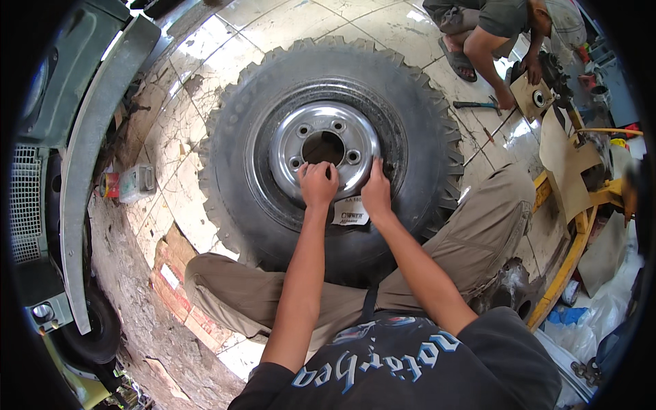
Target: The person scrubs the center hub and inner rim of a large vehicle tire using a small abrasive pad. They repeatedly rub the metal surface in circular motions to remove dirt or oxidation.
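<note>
A large knobby tyre point(232, 137) lies flat before me with a shiny steel wheel rim point(283, 147) in it. The rim has a round centre hole and several bolt holes. At the near edge of the centre hole is my left hand point(318, 184), its fingers closed; what they pinch, if anything, is hidden. My right hand point(377, 191) presses at the right outer edge of the steel disc, fingers curled, and its grip is hidden too. Beside that wrist a white printed sheet point(350, 213), like the back of sandpaper, lies on the near side of the tyre.
My crossed legs point(471, 212) flank the tyre. A vehicle's metal bumper point(102, 157) and a clear plastic container point(138, 183) are on the left. At the far right another person point(495, 34) crouches by a hammer point(476, 104) and a bearing part point(539, 98). A yellow frame point(564, 266) stands right.
</note>
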`<control>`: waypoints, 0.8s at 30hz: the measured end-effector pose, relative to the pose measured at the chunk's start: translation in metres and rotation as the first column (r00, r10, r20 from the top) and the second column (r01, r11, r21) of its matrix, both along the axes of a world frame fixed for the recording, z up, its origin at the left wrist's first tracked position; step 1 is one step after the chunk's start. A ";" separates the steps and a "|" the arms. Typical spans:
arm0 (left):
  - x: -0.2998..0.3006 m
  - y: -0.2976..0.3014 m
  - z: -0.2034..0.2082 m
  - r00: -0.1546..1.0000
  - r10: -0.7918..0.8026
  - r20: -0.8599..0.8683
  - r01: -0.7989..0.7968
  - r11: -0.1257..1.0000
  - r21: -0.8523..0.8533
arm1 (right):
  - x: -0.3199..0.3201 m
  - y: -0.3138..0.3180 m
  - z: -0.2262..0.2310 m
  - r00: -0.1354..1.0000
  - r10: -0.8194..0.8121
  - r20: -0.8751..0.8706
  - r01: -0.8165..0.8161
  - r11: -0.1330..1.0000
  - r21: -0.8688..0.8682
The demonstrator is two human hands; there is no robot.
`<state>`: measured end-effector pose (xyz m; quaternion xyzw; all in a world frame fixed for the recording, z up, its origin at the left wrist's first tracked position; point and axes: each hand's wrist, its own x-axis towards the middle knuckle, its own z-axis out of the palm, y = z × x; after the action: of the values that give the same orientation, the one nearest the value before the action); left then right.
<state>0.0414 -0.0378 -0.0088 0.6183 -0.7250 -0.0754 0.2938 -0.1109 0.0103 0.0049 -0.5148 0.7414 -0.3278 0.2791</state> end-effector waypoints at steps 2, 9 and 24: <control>0.001 -0.002 0.001 1.000 0.007 0.006 -0.007 1.000 0.006 | 0.002 0.000 -0.009 1.000 0.014 -0.002 -0.014 1.000 -0.022; 0.000 -0.002 0.001 1.000 0.007 -0.001 -0.007 1.000 0.004 | -0.003 -0.007 -0.007 0.999 0.035 -0.006 -0.035 0.999 -0.026; 0.001 -0.004 0.000 1.000 0.010 -0.020 -0.010 1.000 0.000 | -0.008 -0.021 -0.007 1.000 -0.013 -0.009 0.012 0.994 -0.108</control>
<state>0.0423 -0.0421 -0.0092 0.6213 -0.7189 -0.0799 0.3013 -0.1191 -0.0108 -0.0018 -0.5262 0.7271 -0.3664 0.2453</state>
